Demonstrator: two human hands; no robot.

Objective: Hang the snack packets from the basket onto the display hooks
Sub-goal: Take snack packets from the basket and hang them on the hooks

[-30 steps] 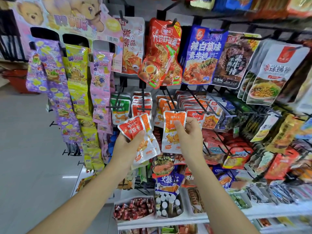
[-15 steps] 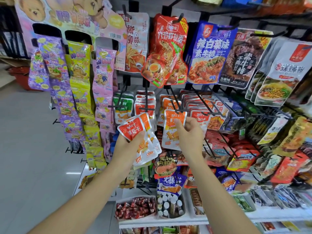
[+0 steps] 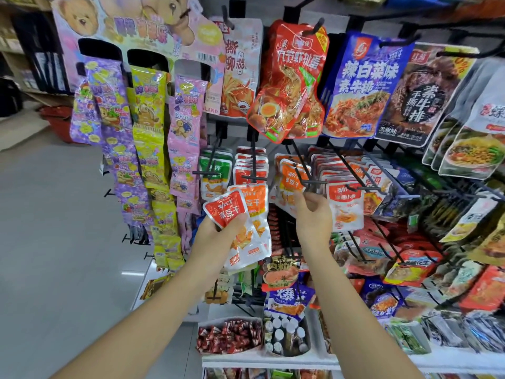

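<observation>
Dozens of bagged snacks crowd the display rack (image 3: 273, 361) around one black hook (image 3: 299, 162) near its middle. Below and left of that hook, the left hand (image 3: 218, 236) grips a fan of red-and-orange snack packets (image 3: 246, 222). Just beneath the hook's tip the right hand (image 3: 313, 217) is raised, fingers loosely curled; whether it pinches the orange packet (image 3: 289, 181) hanging on the hook I cannot tell.

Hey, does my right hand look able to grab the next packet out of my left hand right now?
Probably yes. The right hand sits beside the packets fanned in the left hand, nothing lies between them, and it seems to hold nothing.
</observation>
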